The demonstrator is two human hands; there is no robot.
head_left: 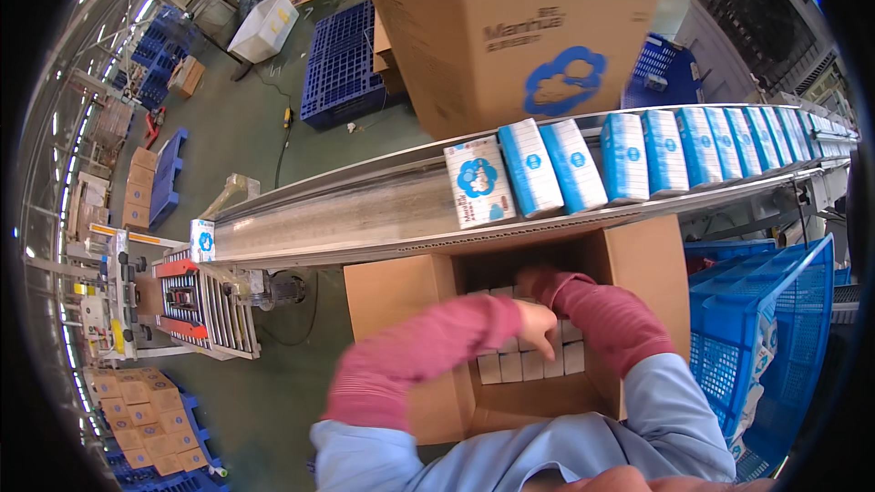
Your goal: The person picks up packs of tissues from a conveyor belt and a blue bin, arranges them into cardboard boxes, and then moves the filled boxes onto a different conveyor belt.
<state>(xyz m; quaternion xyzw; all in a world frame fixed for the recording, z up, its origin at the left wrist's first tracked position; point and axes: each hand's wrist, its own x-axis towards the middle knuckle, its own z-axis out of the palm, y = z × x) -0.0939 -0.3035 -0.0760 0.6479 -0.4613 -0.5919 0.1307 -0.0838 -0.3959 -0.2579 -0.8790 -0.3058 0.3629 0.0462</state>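
Observation:
An open cardboard carton (519, 398) stands in front of me with its flaps folded outward. White packs (533, 366) sit in rows inside it. Over these packs is my left hand (539, 324), its visible fingers stretched downward and nothing seen in them. My right hand (540, 282) reaches deeper into the carton's shadowed far part, smeared by motion, so its fingers cannot be made out. Just beyond the carton, blue-and-white tissue packs (572, 164) stand in a line on the conveyor (355, 205). The nearest pack to the left end of that line (479, 182) shows its printed front.
A large cardboard box (437, 55) rises behind the conveyor. Blue plastic crates (729, 346) holding packs stand at the right. A single pack (202, 240) sits by a roller conveyor (214, 314) at left. Blue pallets (342, 68) and stacked cartons (146, 419) are on the floor.

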